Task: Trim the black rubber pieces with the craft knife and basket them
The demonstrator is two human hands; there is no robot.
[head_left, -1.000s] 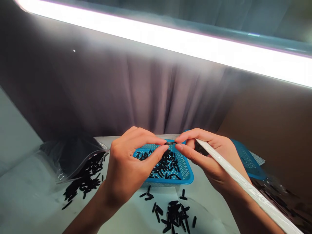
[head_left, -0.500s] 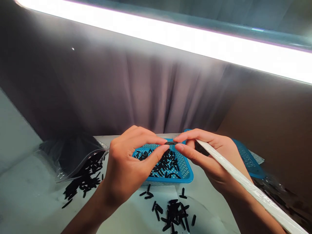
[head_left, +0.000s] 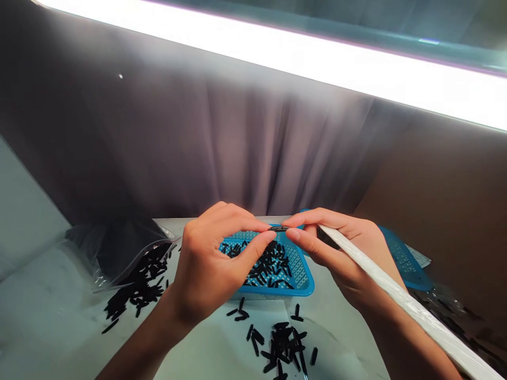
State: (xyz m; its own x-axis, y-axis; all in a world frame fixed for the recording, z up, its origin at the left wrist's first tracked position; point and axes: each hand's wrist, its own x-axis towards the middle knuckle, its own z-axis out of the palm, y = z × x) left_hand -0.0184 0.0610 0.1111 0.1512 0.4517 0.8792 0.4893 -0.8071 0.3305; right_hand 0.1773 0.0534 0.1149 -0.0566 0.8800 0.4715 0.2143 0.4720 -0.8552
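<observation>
Between my two hands is a small, slim black piece [head_left: 279, 228], held level above the basket. The thumb and forefinger of my left hand [head_left: 222, 258] pinch its left end. My right hand [head_left: 343, 248] pinches its right end the same way. The piece's exact kind is too small to make out. Below it, a blue plastic basket [head_left: 304, 287] holds many similar black pieces [head_left: 263, 266]. A long white wrapped strip [head_left: 380, 274] runs from beside my right fingers across the forearm to the lower right; whether the hand grips it is hidden.
At left, an open clear bag [head_left: 119, 258] spills black pieces [head_left: 137, 295] onto the white table [head_left: 51, 327]. More loose black pieces [head_left: 283, 343] lie in front of the basket. Another blue basket [head_left: 404, 258] is behind my right hand. A bright tube light [head_left: 277, 39] crosses overhead before a curtain [head_left: 237, 153].
The black piece seems slightly turned between my fingertips, with more of its side showing. Both hands keep nearly the same place, and the view has shifted a little.
</observation>
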